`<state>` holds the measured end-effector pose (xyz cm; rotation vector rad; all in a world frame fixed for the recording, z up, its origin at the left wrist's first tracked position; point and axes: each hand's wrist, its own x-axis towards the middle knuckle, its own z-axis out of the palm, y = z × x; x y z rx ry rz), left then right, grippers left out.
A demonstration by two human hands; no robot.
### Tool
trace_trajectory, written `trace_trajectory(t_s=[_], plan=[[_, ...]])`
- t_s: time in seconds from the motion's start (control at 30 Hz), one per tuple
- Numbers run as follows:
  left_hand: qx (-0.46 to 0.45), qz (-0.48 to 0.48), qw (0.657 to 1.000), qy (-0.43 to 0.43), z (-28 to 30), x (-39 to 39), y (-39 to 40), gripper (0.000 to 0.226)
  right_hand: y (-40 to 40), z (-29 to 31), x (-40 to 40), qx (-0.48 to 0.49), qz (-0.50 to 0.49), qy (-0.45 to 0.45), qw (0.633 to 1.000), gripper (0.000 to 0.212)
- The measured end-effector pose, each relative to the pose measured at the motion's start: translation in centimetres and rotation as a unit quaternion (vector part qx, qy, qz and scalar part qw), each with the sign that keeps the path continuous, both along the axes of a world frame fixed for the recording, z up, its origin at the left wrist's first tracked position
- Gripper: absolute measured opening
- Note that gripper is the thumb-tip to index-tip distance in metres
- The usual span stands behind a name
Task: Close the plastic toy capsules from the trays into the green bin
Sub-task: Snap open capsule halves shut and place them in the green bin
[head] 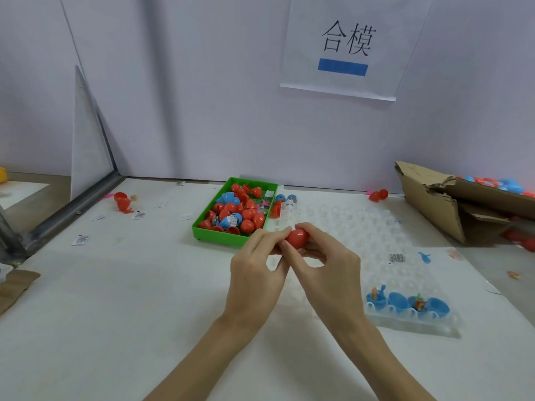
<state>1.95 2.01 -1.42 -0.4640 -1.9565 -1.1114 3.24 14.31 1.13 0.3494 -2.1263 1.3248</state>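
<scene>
Both hands, left hand [256,260] and right hand [324,257], pinch one smooth red capsule [298,238] between curled fingertips, just near of the green bin [202,227] heaped with red and blue capsules. Behind hangs a paper sign [347,44] reading 合模. At right, a clear dimpled tray [376,241] holds blue capsule halves [405,305]; their contents are too small to make out.
</scene>
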Motion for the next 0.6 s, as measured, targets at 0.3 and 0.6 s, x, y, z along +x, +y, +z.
trace_trajectory(t_s=[0.3,0.6], plan=[[0.082,-0.054,0.99,-0.104,0.08,0.15,0.19,0.035,0.27,-0.46,-0.43,0.07,-0.001,-0.026,0.997,0.003],[0.064,-0.071,0.992,-0.078,0.32,0.1,-0.19,0.037,0.37,-0.44,-0.34,0.03,0.008,-0.017,0.999,0.014]])
